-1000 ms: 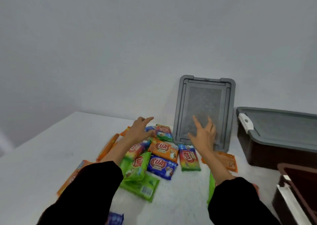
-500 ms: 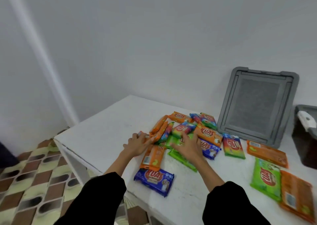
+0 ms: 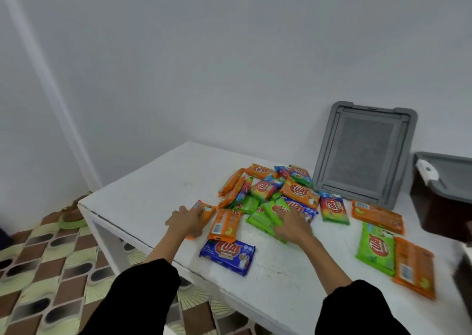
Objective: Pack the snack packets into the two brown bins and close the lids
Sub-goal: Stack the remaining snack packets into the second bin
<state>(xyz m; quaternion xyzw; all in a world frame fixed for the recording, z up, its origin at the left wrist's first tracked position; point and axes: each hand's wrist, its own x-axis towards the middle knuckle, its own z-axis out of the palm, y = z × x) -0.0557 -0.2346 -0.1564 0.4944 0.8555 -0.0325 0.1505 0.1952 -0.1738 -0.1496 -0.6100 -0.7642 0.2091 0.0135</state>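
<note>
Fingers, left hand (image 3: 186,221): spread flat, palm down, on an orange packet (image 3: 204,213) at lower centre of the frame; nothing gripped.
Fingers, right hand (image 3: 293,225): spread flat, palm down, pressing on two or three green packets (image 3: 260,220) at the near edge of the pile; nothing gripped.
Sleeves: two, black, entering from the bottom edge.
Nearest packet: one blue packet (image 3: 227,254) lying alone near the front edge of the white table (image 3: 158,181), between the two forearms.
Beside it: one orange packet face-down (image 3: 224,225), barcode up, just beside the left hand.
Lower right group: one green packet (image 3: 376,248) and one orange packet beside it (image 3: 415,265), touching, well apart from the pile.
Centre right: one rainbow packet (image 3: 333,208) and one more orange packet lying flat (image 3: 378,216), both just in front of the lid.
Main pile (image 3: 268,189): roughly a dozen overlapping packets, orange, green, blue and rainbow; exact count cannot be told.
Loose lid (image 3: 365,153): one, grey, propped upright against the wall at right of centre.
Brown bins: one closed bin (image 3: 441,207) with a grey lid and a white latch (image 3: 427,170) at the right edge; a dark blurred shape at the lower right edge may be a second, which cannot be told.
Packets in bins: none visible.
Floor (image 3: 38,271): patterned brown and green tiles, lower left.
</note>
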